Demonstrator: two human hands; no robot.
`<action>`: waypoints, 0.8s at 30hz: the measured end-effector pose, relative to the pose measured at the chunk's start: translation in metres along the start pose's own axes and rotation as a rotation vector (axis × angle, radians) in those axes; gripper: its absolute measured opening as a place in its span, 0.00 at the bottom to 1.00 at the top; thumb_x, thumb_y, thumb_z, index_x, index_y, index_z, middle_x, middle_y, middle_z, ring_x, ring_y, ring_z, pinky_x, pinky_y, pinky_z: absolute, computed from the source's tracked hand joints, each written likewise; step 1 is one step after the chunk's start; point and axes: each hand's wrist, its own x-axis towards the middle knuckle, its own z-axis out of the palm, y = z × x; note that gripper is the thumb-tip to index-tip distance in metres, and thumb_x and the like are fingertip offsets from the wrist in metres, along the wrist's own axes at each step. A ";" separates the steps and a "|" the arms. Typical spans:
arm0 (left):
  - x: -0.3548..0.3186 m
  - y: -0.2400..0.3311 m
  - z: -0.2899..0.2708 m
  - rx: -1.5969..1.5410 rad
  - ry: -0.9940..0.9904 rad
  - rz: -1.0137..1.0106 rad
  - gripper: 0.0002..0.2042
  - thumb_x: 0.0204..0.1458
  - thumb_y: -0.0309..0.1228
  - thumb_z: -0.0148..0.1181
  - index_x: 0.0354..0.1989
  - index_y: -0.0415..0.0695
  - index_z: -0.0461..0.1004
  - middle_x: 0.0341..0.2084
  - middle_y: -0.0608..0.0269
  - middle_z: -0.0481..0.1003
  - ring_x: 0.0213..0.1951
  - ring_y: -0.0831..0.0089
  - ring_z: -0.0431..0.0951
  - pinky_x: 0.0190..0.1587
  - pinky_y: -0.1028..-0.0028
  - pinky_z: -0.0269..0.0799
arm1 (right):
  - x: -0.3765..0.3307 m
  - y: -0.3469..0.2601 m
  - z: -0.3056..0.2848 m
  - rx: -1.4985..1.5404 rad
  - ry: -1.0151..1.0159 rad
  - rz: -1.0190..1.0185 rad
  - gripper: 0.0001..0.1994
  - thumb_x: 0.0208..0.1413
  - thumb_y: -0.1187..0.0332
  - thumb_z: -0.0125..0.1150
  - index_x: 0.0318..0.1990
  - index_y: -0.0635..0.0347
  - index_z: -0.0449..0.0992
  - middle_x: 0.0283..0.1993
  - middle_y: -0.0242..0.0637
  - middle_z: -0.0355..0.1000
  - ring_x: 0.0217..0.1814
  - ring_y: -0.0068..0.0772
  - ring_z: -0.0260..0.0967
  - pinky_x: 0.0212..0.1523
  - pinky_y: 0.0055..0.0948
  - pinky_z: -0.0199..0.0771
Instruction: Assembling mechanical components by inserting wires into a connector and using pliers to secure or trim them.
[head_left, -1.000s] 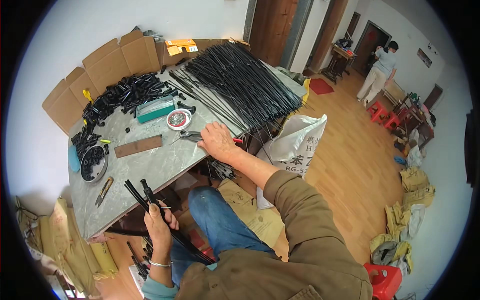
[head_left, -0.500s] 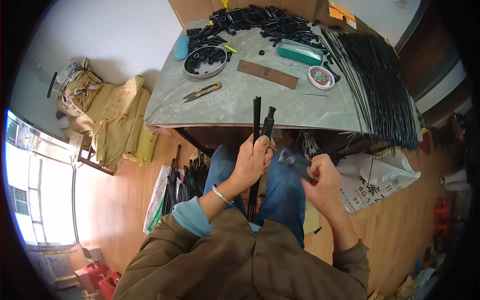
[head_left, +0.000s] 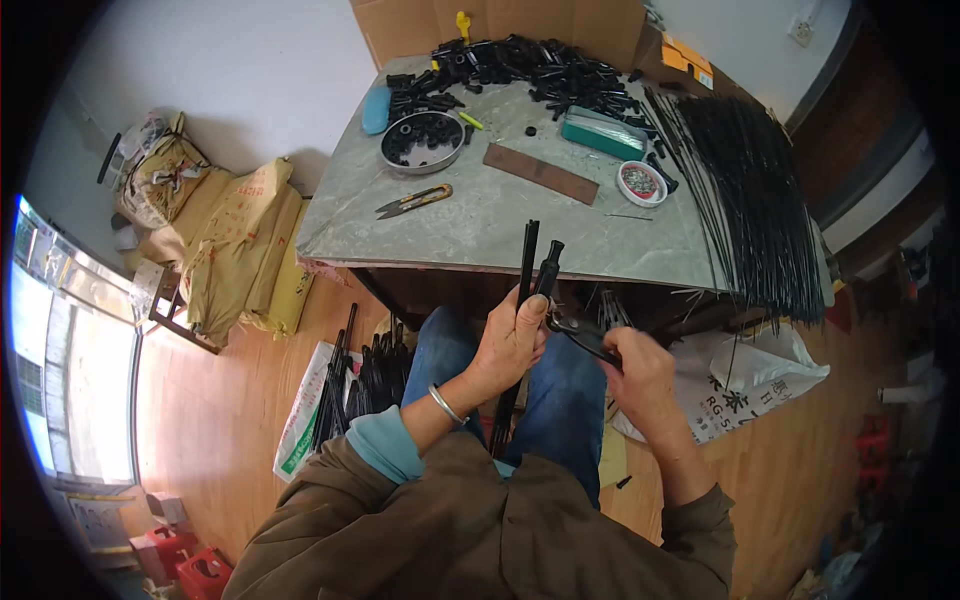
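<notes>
My left hand (head_left: 508, 347) is closed around several thin black rods (head_left: 528, 255) and a black tubular fitting (head_left: 550, 266), all standing upright. The lower ends of the rods show below the fist, between my knees. My right hand (head_left: 643, 372) grips the handles of a pair of dark pliers (head_left: 588, 338). The plier jaws are right beside my left thumb, at the fitting's side; whether they bite on anything is too small to tell.
On the grey table (head_left: 430, 235) lie thread snips (head_left: 415, 201), a bowl of black rings (head_left: 422, 168), a brown strip (head_left: 540, 174), a green box (head_left: 603, 134), a small white dish (head_left: 641, 182), piled black fittings (head_left: 530, 65) and long black rods (head_left: 750, 190). Bundled rods (head_left: 375, 380) stand left of my legs.
My right hand has brought the pliers left, up against the piece in my left hand. The left hand keeps its grip. The whole view has shifted slightly.
</notes>
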 end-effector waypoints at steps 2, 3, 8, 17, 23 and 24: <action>0.002 -0.002 0.004 0.004 0.003 -0.056 0.15 0.64 0.44 0.43 0.40 0.43 0.64 0.12 0.72 0.56 0.12 0.82 0.56 0.14 0.80 0.53 | -0.003 -0.014 -0.012 0.697 -0.371 0.697 0.10 0.51 0.74 0.59 0.39 0.62 0.66 0.22 0.34 0.70 0.18 0.29 0.69 0.18 0.27 0.69; 0.008 -0.006 0.000 0.004 0.011 -0.102 0.12 0.64 0.40 0.43 0.39 0.43 0.64 0.12 0.72 0.57 0.11 0.82 0.57 0.13 0.79 0.53 | 0.000 -0.023 -0.011 1.025 -0.499 0.924 0.06 0.57 0.72 0.51 0.40 0.63 0.66 0.23 0.35 0.71 0.15 0.23 0.67 0.15 0.23 0.69; 0.004 -0.028 -0.036 0.175 0.084 -0.070 0.16 0.64 0.43 0.40 0.40 0.42 0.66 0.11 0.70 0.57 0.10 0.81 0.56 0.12 0.79 0.53 | -0.008 0.000 0.008 1.655 -0.969 0.608 0.09 0.60 0.65 0.50 0.43 0.56 0.62 0.20 0.32 0.63 0.14 0.23 0.61 0.12 0.26 0.57; -0.002 -0.013 -0.003 0.035 0.025 0.068 0.26 0.59 0.57 0.42 0.34 0.41 0.64 0.11 0.70 0.57 0.09 0.81 0.57 0.11 0.80 0.56 | -0.022 -0.019 -0.034 1.323 -0.729 0.860 0.10 0.57 0.66 0.56 0.35 0.64 0.68 0.20 0.34 0.69 0.15 0.23 0.68 0.13 0.25 0.68; -0.014 -0.004 0.003 0.114 0.068 0.132 0.26 0.57 0.59 0.46 0.32 0.43 0.63 0.11 0.71 0.58 0.09 0.81 0.58 0.11 0.80 0.55 | -0.009 -0.003 -0.045 1.210 -0.993 0.604 0.18 0.52 0.64 0.62 0.44 0.64 0.63 0.22 0.39 0.69 0.18 0.32 0.70 0.19 0.30 0.71; -0.014 -0.005 0.004 0.116 0.069 0.127 0.26 0.57 0.59 0.46 0.32 0.43 0.63 0.11 0.71 0.58 0.09 0.81 0.58 0.11 0.80 0.55 | -0.005 -0.009 -0.049 0.710 -0.857 0.426 0.18 0.50 0.64 0.62 0.42 0.64 0.63 0.25 0.42 0.70 0.24 0.39 0.72 0.25 0.36 0.72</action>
